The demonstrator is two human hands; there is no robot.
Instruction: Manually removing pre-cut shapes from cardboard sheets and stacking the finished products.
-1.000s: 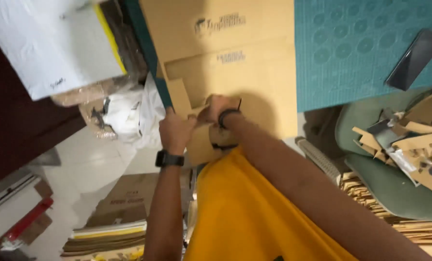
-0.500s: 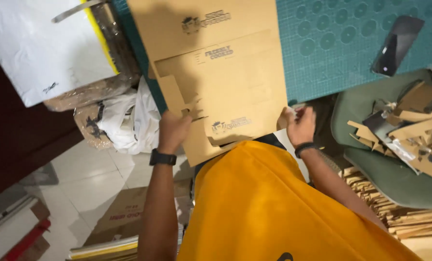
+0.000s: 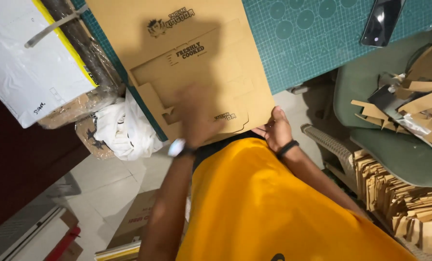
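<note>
**A:** What has changed with the die-cut cardboard sheet (image 3: 192, 63)?

**B:** Half a second ago both hands were at its near edge, well apart. Now the left hand (image 3: 196, 118) lies on top of the sheet, over its lower cut-out area, and is blurred with motion. The right hand (image 3: 275, 130) has come in to the sheet's near right corner. The sheet also fills more of the view, lying partly on the green cutting mat (image 3: 332, 43) and overhanging the mat's near edge towards the person.

**A:** And the fingers?

**B:** The left hand looks spread flat on the card, but the blur means I cannot tell how far its fingers are open. The right hand is cupped under the corner, fingers loosely curled against the card's edge, touching and supporting it rather than clamped on it.

**A:** What lies around the sheet?

**B:** Left of it, a white plastic bag (image 3: 126, 128) and a wrapped white-and-yellow bundle (image 3: 32, 63). Right of it, beyond the mat, a dark phone (image 3: 380, 21), cardboard offcuts (image 3: 409, 106) on a green chair, and stacked brown card (image 3: 404, 198) below those.
</note>
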